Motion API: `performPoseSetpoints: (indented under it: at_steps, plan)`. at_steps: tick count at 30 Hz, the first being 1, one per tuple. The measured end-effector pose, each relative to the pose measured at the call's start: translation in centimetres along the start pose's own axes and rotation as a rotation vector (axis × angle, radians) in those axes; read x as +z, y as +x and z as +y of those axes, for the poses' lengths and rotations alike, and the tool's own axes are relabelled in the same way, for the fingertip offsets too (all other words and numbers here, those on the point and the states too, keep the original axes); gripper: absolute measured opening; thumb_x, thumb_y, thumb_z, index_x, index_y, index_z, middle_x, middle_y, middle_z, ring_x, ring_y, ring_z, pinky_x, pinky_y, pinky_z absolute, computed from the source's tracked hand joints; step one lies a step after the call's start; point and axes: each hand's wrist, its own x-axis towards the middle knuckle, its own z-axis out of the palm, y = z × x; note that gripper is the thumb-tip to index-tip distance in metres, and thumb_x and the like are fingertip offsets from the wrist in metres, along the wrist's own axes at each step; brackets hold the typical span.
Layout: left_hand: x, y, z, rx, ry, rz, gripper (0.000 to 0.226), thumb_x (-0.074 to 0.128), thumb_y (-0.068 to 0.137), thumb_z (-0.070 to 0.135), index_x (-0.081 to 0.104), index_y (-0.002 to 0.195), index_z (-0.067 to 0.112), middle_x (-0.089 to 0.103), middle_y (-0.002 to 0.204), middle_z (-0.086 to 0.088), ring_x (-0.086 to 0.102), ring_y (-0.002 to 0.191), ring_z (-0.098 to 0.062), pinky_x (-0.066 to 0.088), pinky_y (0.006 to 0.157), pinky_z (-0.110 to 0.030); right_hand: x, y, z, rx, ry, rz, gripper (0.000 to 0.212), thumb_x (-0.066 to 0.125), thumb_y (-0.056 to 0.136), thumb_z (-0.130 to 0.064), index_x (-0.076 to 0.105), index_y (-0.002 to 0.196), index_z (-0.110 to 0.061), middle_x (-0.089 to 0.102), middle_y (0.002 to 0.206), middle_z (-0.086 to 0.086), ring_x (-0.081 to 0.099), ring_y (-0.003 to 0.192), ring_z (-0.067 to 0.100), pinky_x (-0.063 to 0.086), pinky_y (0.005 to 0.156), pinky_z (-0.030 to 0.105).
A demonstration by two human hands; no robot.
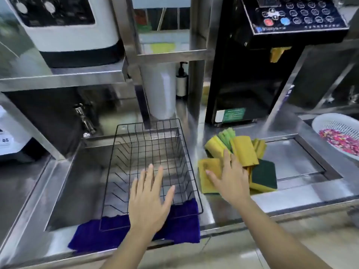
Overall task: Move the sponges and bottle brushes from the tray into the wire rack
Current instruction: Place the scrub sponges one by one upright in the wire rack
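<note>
A black dispensing machine [258, 61] with a keypad stood behind the pile of sponges [238, 162], a white colander [338, 134] of pink bits sat at the far right, and a pump bottle [182, 80] stood back by the steel upright. The counter [301, 199] was stainless steel with a sunken sink [77, 181] at the left; a blue cloth [93, 235] draped over the sink's near edge. The black wire rack [151, 167] sat across the sink, its long axis running away from the person, nothing inside it. The sponges lay heaped just right of the rack on a shallow recessed tray [303, 156], yellow and green faces pointing various ways. The left hand [149, 202] hovered flat over the rack's near end, fingers spread and holding nothing. The right hand [231, 181] lay open over the sponges, fingers extended, not yet closed on any.
</note>
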Motion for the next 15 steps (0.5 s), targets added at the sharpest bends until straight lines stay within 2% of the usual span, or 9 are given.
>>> performPoseSetpoints:
  at_steps: [2,6,8,10,12,13,15]
  plan:
    - [0.2,-0.7,-0.2,-0.022,0.018,-0.042,0.065,0.021,0.097,0.06,0.041,0.144,0.02,0.043,0.146,-0.009,0.04,0.134,-0.029,0.02,0.111,-0.04,0.8,0.2,-0.1,0.084,0.032,-0.119,0.084,0.043,0.087,-0.059,0.018,0.148,-0.008,0.034,0.151,0.013,0.039,0.134,0.029,0.034,0.103,0.04]
    - [1.3,-3.0,-1.3,0.0,0.074,-0.039,0.068,0.021,0.098,0.058,0.053,0.135,0.012,0.055,0.135,-0.01,0.051,0.125,-0.027,0.026,0.108,-0.04,2.3,0.2,0.1,0.251,0.131,-0.222,0.077,0.044,0.083,-0.064,0.04,0.134,-0.006,0.052,0.134,0.013,0.048,0.124,0.031,0.034,0.101,0.045]
    - [1.4,-3.6,-1.9,0.01,0.116,0.011,0.068,0.023,0.098,0.057,0.062,0.123,0.008,0.065,0.12,-0.009,0.061,0.11,-0.027,0.034,0.102,-0.04,2.7,0.4,0.1,0.344,0.23,-0.318,0.072,0.046,0.081,-0.066,0.047,0.124,-0.01,0.06,0.123,0.011,0.052,0.118,0.032,0.032,0.103,0.047]
    - [1.5,-4.0,-2.3,-0.003,0.139,0.086,0.072,0.02,0.099,0.058,0.069,0.103,0.006,0.071,0.089,-0.007,0.066,0.081,-0.026,0.046,0.083,-0.041,2.8,0.8,0.1,0.469,0.427,-0.379,0.07,0.057,0.074,-0.065,0.049,0.12,-0.012,0.063,0.116,0.011,0.056,0.113,0.033,0.036,0.104,0.049]
    - [1.3,-4.3,-2.6,0.009,0.159,0.166,0.071,0.02,0.1,0.057,0.068,0.079,0.007,0.06,0.058,-0.003,0.058,0.053,-0.024,0.048,0.062,-0.035,2.7,1.1,0.0,0.552,0.627,-0.323,0.07,0.072,0.068,-0.053,0.048,0.116,-0.008,0.064,0.113,0.012,0.059,0.104,0.033,0.046,0.096,0.05]
    - [1.2,-4.4,-2.8,0.028,0.169,0.197,0.07,0.021,0.1,0.055,0.065,0.072,0.008,0.055,0.051,-0.002,0.054,0.047,-0.024,0.045,0.055,-0.032,2.5,1.3,-0.1,0.567,0.696,-0.277,0.069,0.077,0.067,-0.044,0.048,0.116,-0.005,0.063,0.113,0.013,0.06,0.101,0.032,0.048,0.093,0.047]
    - [1.1,-4.6,-3.6,0.062,0.185,0.237,0.067,0.023,0.101,0.052,0.062,0.065,0.01,0.052,0.049,-0.001,0.05,0.045,-0.023,0.041,0.052,-0.031,1.6,1.7,-0.5,0.554,0.801,-0.169,0.072,0.079,0.07,-0.029,0.044,0.125,-0.001,0.058,0.12,0.013,0.056,0.103,0.029,0.047,0.093,0.041]
